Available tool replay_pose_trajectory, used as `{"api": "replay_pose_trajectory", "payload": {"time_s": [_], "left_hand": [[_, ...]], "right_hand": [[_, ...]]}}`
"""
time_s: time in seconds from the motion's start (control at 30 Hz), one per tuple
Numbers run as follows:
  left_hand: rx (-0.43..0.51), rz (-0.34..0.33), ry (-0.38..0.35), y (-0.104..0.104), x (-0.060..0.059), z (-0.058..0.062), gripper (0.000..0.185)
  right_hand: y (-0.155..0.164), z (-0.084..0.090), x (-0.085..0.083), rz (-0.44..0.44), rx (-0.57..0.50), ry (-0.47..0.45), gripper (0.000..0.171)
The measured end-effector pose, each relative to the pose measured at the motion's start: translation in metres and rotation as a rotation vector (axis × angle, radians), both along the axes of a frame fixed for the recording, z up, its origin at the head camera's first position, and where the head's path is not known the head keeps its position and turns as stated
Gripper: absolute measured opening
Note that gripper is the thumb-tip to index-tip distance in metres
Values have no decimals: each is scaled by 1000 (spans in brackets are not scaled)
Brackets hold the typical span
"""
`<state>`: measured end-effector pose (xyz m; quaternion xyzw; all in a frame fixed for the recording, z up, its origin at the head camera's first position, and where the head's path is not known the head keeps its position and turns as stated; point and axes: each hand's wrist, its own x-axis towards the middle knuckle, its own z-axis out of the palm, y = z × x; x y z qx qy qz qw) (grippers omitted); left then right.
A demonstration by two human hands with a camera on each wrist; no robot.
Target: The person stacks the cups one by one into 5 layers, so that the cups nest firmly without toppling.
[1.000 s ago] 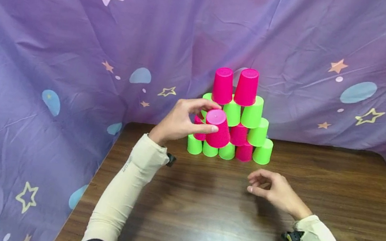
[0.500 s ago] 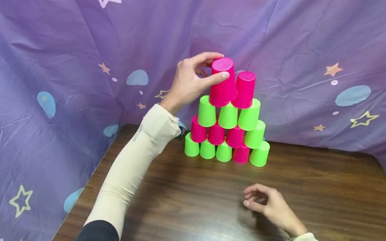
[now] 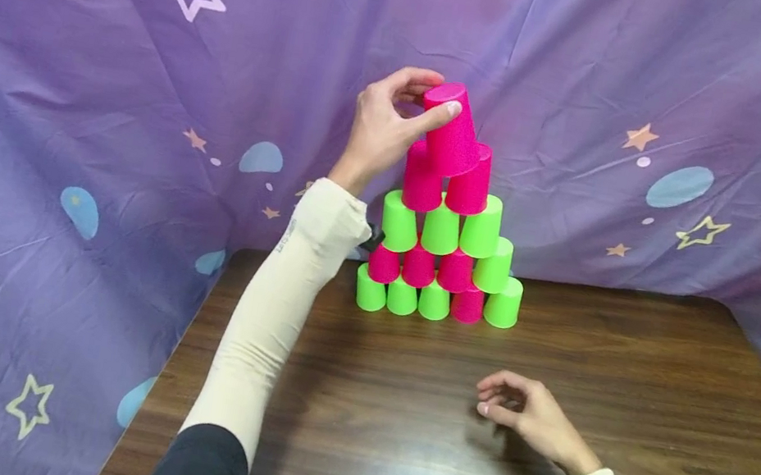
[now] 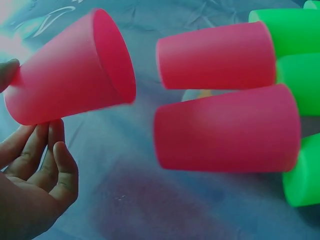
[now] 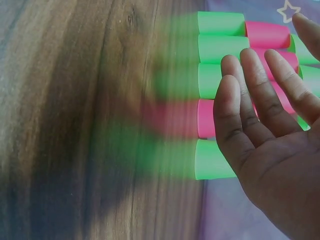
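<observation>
- Above the cup pyramid point(image 3: 444, 248), your left hand point(image 3: 382, 131) is gripping a pink cup point(image 3: 452, 128) upside down, thumb and fingers curling around its closed end.
- That cup is tilting, its open mouth pointing down toward the two pink cups point(image 3: 446, 181) forming the top row; from the head view it is overlapping them, and whether it is touching them is not clear.
- From the left wrist view, the held cup point(image 4: 70, 75) is sitting apart from the two pink cups point(image 4: 225, 95), with purple cloth point(image 4: 150, 200) showing between them.
- Below those, the pyramid is standing in rows of green and pink cups on the wooden table point(image 3: 625, 392), close to the back edge.
- Nearer to you, your right hand point(image 3: 532, 415) is resting low over the table, well apart from the cups, fingers loosely curling and holding nothing.
- From the right wrist view, that hand point(image 5: 270, 140) is showing relaxed, nearly straight fingers with the bottom row of cups point(image 5: 215, 95) beyond them.
- Behind everything, a purple cloth point(image 3: 670, 109) with stars is hanging as a backdrop.
</observation>
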<state>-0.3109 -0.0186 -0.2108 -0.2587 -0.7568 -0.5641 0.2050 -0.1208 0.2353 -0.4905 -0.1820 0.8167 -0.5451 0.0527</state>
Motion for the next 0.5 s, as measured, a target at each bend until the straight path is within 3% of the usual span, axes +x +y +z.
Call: {"api": "replay_pose_trajectory", "payload": {"time_s": [0.13, 0.5], "left_hand": [[-4, 7, 29, -2, -4, 8, 41], [-142, 47, -39, 4, -20, 15, 44]], "right_hand": [[1, 1, -1, -9, 4, 4, 28], [0, -6, 0, -7, -14, -12, 29]]}}
